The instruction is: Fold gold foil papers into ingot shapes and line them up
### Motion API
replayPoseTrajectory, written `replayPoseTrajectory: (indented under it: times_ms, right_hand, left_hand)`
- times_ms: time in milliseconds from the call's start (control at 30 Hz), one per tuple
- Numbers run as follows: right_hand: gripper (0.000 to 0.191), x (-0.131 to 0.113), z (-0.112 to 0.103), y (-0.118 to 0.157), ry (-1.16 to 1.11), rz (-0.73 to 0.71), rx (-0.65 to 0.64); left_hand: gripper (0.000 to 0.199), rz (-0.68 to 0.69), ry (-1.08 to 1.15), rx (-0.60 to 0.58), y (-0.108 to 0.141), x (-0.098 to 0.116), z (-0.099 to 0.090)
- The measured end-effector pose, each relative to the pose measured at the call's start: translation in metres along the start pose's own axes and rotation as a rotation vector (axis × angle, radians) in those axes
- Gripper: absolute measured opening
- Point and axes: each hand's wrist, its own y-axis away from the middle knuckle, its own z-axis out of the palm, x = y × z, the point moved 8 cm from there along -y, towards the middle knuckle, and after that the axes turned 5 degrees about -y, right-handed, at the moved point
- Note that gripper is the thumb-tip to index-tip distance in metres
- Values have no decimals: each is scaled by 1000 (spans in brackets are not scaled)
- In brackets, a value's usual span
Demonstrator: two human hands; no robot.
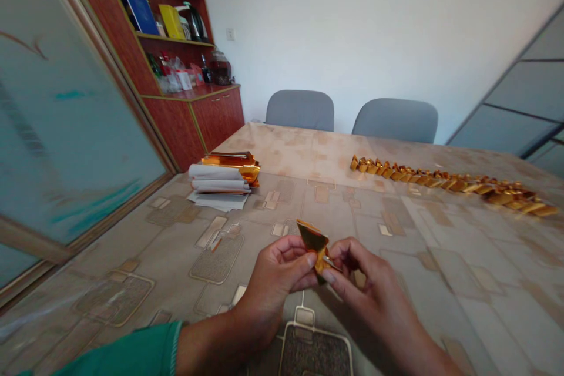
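Soft light brightening wall (379,29), table (308,144) catching pale sheen, foil (312,238) glinting, right hand (374,282) casting soft shadow, wide lens stretching edges.

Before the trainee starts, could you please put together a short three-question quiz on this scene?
1. True or false: the left hand and the right hand both touch the folded gold paper.
2. How many grey chairs show at the far side of the table?
3. Where does the row of gold pieces lie? A) on a cabinet shelf; B) on the table, toward the right of the picture; C) on a chair seat.

Key: 1. True. 2. Two. 3. B.
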Motion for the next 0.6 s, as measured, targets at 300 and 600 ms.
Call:
replayPoseTrajectory:
  times_ms: [300,600]
  right_hand:
    - [26,9,3,1,12,91,2]
    - [25,17,1,0,-204,105,-32]
  left_hand:
    - [49,-10,-20,-30,-2,-6,0]
    - [47,-20,-6,-9,-2,-2,-3]
